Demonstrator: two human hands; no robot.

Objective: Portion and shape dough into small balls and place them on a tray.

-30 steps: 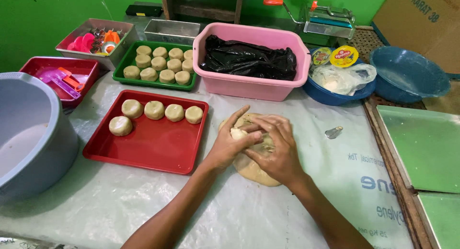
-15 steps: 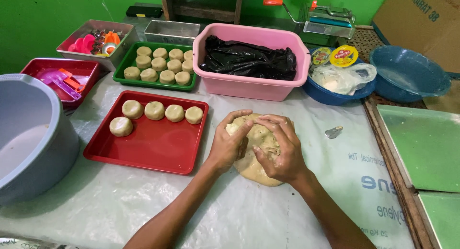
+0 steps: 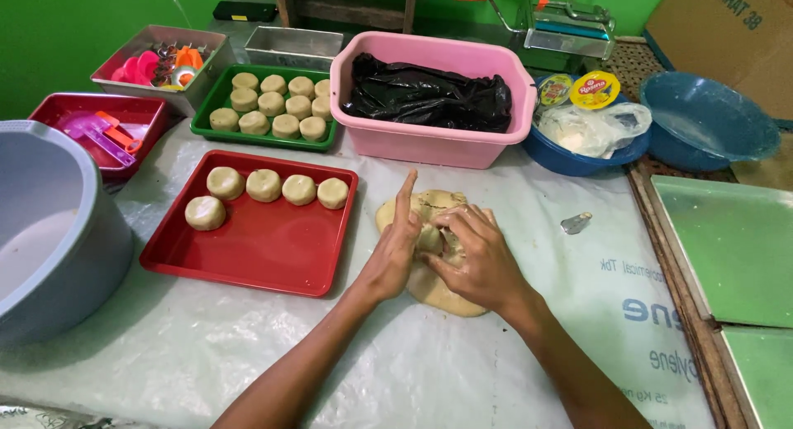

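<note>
Dough lies flat on the plastic sheet, just right of the red tray, so it has room to spread. Both hands are together on it — the left hand stands on edge, the right hand pinches a small lump. The tray keeps four round pieces apart. The hands hide the dough's middle — the gray tub is cut off.

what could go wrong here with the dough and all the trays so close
The dough mass lies on a thin plastic sheet; as both hands, left and right, press into it, the sheet could bunch or slide. The red tray sits close beside the left hand, so a sideways push might knock it and its four dough pieces.
</note>
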